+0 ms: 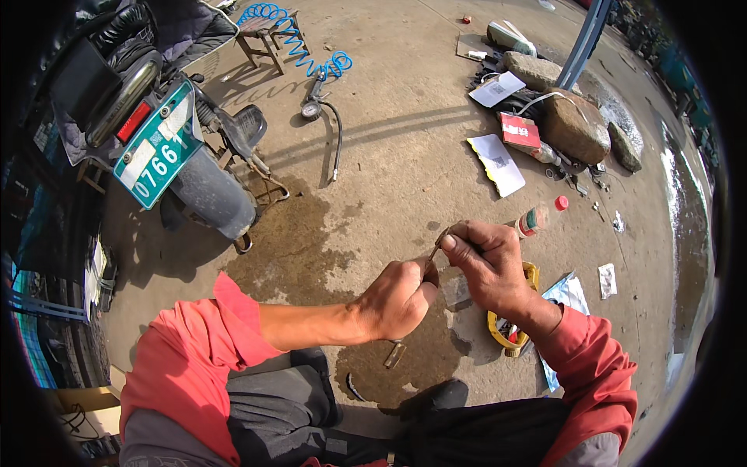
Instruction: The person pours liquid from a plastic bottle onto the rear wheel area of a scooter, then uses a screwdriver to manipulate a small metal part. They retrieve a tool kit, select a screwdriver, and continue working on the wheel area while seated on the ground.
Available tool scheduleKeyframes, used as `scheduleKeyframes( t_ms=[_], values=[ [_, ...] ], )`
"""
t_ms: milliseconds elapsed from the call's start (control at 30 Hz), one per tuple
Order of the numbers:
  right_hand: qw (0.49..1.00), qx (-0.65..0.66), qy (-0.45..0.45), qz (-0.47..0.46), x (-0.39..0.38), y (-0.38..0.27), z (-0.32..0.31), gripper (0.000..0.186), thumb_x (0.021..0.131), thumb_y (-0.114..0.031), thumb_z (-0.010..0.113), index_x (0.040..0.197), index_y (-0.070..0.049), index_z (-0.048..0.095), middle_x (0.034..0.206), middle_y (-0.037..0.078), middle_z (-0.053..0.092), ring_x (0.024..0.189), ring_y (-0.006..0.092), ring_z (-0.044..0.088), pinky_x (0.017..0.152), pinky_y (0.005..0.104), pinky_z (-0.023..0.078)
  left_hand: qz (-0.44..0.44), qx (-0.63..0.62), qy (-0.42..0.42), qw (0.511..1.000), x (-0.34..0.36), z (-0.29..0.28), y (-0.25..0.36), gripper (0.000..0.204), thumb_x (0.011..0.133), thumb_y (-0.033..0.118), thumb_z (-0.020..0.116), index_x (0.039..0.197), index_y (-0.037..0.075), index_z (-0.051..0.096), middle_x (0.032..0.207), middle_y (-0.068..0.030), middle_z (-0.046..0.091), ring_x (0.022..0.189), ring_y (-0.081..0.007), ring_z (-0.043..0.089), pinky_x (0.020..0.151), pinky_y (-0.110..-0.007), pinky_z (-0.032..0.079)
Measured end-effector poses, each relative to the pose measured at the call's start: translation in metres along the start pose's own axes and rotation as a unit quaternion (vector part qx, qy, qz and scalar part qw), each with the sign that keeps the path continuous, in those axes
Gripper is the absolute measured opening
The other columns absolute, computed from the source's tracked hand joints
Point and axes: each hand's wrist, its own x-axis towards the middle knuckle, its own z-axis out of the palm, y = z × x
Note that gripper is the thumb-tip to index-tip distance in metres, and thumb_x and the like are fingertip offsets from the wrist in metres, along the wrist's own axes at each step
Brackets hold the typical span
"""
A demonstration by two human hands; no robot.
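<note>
Your left hand (395,302) and right hand (492,268) squeeze fingers on a thin, brown metal stick (436,247). Your work looks started, not finished.

Thin rod (434,253): dull, dark, metal by its look
Ground (412,163): rough matt concrete, stained darker in patches
Rear mudguard (210,194): dark plastic, scuffed and matt
Tail light (134,121): smooth, glossy red plastic
Coiled hose (340,62): shiny blue plastic
Stool (261,27): worn wood
Post (583,43): smooth painted metal
Boulder (576,128): rough, matt stone
Red box (520,131): smooth printed card
Bottle (532,221): clear, glossy plastic
Yellow container (532,276): smooth plastic rim
Sleeves (194,335): creased, matt red cloth
Trousers (272,397): dark matt cloth, wrinkled
</note>
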Motion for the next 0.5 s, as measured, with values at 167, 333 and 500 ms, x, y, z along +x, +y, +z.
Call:
scheduleKeyframes(
  t_ms=[167, 333, 500],
  values=[
    [0.992, -0.059, -0.024, -0.105, 0.005, 0.001, -0.009, 0.009, 0.089, -0.004, 0.065, 0.085, 0.005, 0.064, 0.068, 0.015, 0.061, 0.060, 0.0207, 0.058, 0.057, 0.0330, 0.046, -0.064, -0.054, -0.070, 0.994, -0.002, -0.007, 0.006, 0.018, 0.082, 0.006, 0.047, 0.085, -0.009, 0.055, 0.078, -0.0277, 0.061, 0.076, -0.0424, 0.062, 0.069, -0.045, 0.049],
    [0.996, -0.055, 0.030, -0.070, 0.003, -0.004, 0.001, 0.008, 0.088, -0.002, 0.065, 0.083, 0.005, 0.063, 0.069, 0.017, 0.061, 0.060, 0.0243, 0.059, 0.057, 0.0341, 0.046, -0.008, -0.043, 0.003, 0.999, -0.001, 0.005, -0.007, 0.015, 0.081, 0.008, 0.044, 0.082, -0.003, 0.055, 0.066, -0.0117, 0.057, 0.060, -0.0191, 0.053, 0.058, -0.035, 0.044],
    [0.993, -0.053, 0.075, -0.077, -0.002, 0.000, 0.010, 0.010, 0.091, -0.004, 0.063, 0.086, 0.005, 0.064, 0.067, 0.016, 0.061, 0.060, 0.0198, 0.058, 0.057, 0.0326, 0.046, -0.006, -0.042, 0.044, 0.998, 0.003, 0.011, -0.004, 0.016, 0.082, 0.009, 0.043, 0.081, -0.002, 0.054, 0.065, -0.0093, 0.057, 0.057, -0.0152, 0.052, 0.054, -0.032, 0.043]
  ],
)
